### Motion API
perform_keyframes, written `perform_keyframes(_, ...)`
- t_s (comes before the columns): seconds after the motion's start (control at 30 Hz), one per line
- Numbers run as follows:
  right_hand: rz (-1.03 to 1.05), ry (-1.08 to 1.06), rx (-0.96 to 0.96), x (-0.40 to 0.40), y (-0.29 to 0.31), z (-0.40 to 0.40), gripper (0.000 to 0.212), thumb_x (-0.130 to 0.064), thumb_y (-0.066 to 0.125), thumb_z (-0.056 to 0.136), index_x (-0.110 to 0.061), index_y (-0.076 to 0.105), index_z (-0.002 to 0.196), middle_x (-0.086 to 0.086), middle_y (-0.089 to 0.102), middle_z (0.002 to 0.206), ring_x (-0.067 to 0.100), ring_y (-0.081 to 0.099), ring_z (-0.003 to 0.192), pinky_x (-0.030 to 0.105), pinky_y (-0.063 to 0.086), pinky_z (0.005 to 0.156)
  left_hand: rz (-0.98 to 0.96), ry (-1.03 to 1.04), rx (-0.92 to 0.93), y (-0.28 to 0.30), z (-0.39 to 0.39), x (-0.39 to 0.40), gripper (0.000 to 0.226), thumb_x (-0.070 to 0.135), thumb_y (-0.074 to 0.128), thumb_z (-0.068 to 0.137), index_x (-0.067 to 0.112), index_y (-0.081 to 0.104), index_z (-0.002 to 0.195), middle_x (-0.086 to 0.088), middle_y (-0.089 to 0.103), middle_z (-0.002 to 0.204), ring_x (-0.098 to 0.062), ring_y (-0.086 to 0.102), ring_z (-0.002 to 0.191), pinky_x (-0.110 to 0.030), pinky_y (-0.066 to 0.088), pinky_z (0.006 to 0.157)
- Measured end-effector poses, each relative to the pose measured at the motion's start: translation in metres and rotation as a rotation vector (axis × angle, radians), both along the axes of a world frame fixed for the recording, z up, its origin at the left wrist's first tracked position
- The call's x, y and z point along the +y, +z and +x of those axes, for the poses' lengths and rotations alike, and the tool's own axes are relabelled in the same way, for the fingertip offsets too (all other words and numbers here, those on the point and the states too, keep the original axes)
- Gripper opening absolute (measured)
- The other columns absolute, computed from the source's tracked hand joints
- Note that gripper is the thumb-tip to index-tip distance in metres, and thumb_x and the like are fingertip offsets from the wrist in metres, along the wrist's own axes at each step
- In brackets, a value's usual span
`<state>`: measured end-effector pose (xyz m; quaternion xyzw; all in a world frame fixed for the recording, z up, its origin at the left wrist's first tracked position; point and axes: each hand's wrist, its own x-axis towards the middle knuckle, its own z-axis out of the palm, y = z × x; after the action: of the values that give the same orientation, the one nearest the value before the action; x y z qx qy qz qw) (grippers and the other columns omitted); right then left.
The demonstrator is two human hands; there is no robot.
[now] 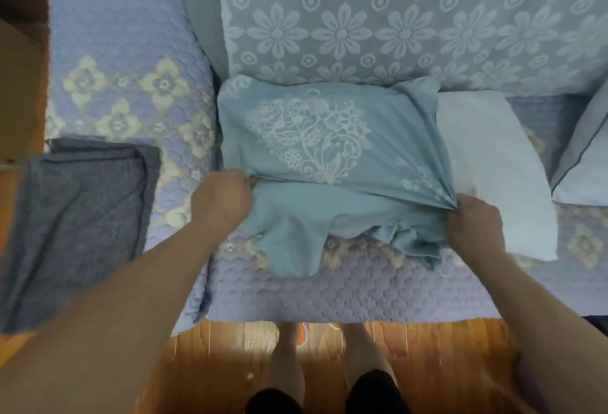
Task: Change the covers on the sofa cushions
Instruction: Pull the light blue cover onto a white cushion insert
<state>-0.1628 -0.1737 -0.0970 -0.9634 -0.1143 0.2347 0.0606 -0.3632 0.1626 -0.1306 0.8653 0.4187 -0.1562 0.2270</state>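
Note:
A teal cushion cover [306,137] with a white floral print lies on the sofa seat, partly over a pale blue cushion [493,163] that sticks out of it to the right. My left hand [223,199] grips the cover's near left edge. At the cover's near right side, my right hand [473,219] grips a bunch of gathered fabric beside the bare cushion. A loose flap of the cover hangs toward the seat's front edge.
A folded dark grey cover [82,226] lies on the quilted lilac armrest [131,84] at left. A flower-patterned back cushion [394,18] stands behind. Another pale cushion [585,157] sits at far right. Wooden floor [230,347] and my legs are below the seat edge.

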Motion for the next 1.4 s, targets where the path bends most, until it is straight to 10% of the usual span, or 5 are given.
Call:
perform_keyframes(0.4,0.585,-0.395,0.169,0.046,0.007,-0.038,0.032,-0.029,0.050,0.103,-0.006,0.060,0.084,0.000,0.060,0.075,0.012,0.051,0.068,0.027,0.040,0.060,-0.980,1.138,-0.306,0.003,-0.048,-0.099,0.049,0.069,0.047,0.094,0.033,0.060,0.124,0.007,0.068,0.120,-0.016,0.064,0.104,-0.040,0.047,0.096)
perform_keyframes(0.67,0.411,-0.217,0.192,0.043,-0.019,-0.038,0.022,-0.031,0.049,0.103,-0.015,0.059,0.092,-0.002,0.060,0.081,0.023,0.053,0.081,0.033,0.033,0.064,-0.276,0.639,-0.389,0.003,-0.029,-0.008,0.021,0.031,0.064,0.097,0.013,0.069,0.087,-0.012,0.069,0.088,-0.032,0.067,0.091,-0.040,0.053,0.075)
perform_keyframes(0.87,0.365,-0.295,0.197,0.034,-0.018,-0.041,0.020,-0.027,0.049,0.103,-0.014,0.062,0.094,0.003,0.061,0.083,0.026,0.054,0.084,0.033,0.034,0.068,-0.477,0.369,-0.146,-0.002,0.018,0.015,0.053,0.045,0.065,0.095,0.017,0.053,0.138,0.003,0.059,0.126,-0.024,0.060,0.114,-0.035,0.049,0.094)
perform_keyframes(1.27,0.189,-0.206,0.069,0.032,-0.006,-0.034,0.013,-0.029,0.060,0.094,-0.019,0.053,0.098,-0.001,0.060,0.081,0.030,0.059,0.079,0.039,0.048,0.069,-0.593,0.637,-0.288,-0.021,0.022,0.025,0.041,0.051,0.065,0.094,0.013,0.072,0.106,-0.003,0.070,0.113,-0.023,0.064,0.101,-0.039,0.050,0.097)
perform_keyframes(1.4,0.446,-0.198,0.191,0.053,0.008,-0.014,0.070,-0.023,0.071,0.087,-0.024,0.033,0.145,-0.006,0.060,0.109,0.023,0.059,0.101,0.035,0.047,0.084,-0.581,0.605,-0.371,-0.024,0.038,0.031,0.034,0.049,0.066,0.094,0.017,0.063,0.084,-0.004,0.067,0.090,-0.023,0.061,0.084,-0.037,0.047,0.080)
